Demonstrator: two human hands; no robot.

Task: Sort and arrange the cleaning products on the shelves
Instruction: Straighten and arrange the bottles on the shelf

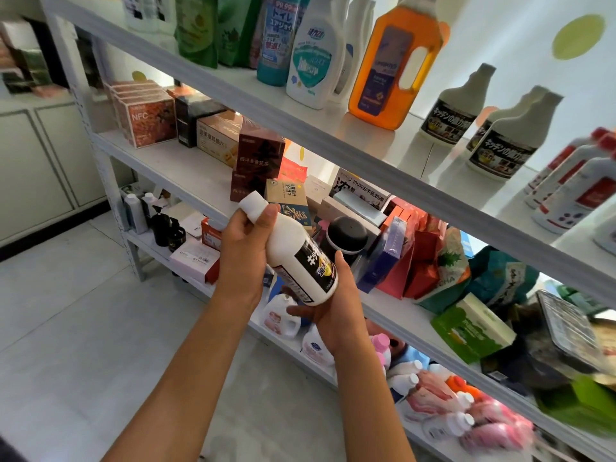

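A person stands before a white shelving unit (213,80), holding a white plastic bottle (293,248) in both hands in front of the middle shelves. The bottle is tilted, its white screw cap (254,205) pointing up and to the left, its rounded base down and to the right. A black label with large white characters and a yellow patch wraps the lower body; a strip of small print edged in red runs along the underside.

The left hand (240,251) grips the neck and shoulder, fingers curled round it just below the cap. The right hand (328,306) cups the base from beneath, thumb lying up along the bottle's side.

On the top shelf, to the right, two more white bottles with matching black labels (503,145) stand upright, near an orange jug with a handle (391,66) and a white-and-teal detergent bottle (311,63). White bottles with red labels (576,195) stand further right. Boxes of tea and biscuits (256,155) crowd the shelf behind the held bottle, and pink bottles (466,415) lie on their sides on the lowest shelf.
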